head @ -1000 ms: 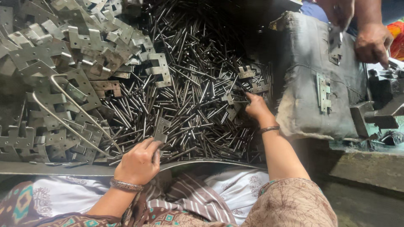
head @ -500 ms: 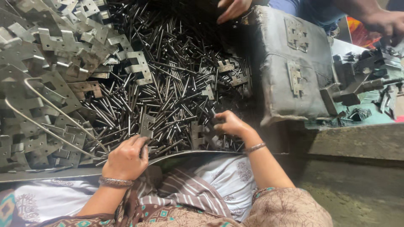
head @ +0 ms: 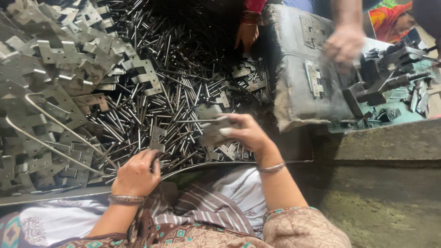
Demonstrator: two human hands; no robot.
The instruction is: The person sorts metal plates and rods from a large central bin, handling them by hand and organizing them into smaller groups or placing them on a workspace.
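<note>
Holding hinge plates (head: 212,125), seemingly, hands over pin-filled tray (head: 193,169)

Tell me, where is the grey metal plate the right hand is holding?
In the head view, centre: the metal plate sits in the right hand, above the pile of pins.

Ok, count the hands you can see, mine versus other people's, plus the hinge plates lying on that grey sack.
My hands: 2, left hand gripping an upright hinge plate, right hand holding a blurred hinge plate
Other people's hands: 2, red-sleeved hand, blurred hand
Plates on the grey sack: 2, upper plate, lower plate
Total: 6
</note>
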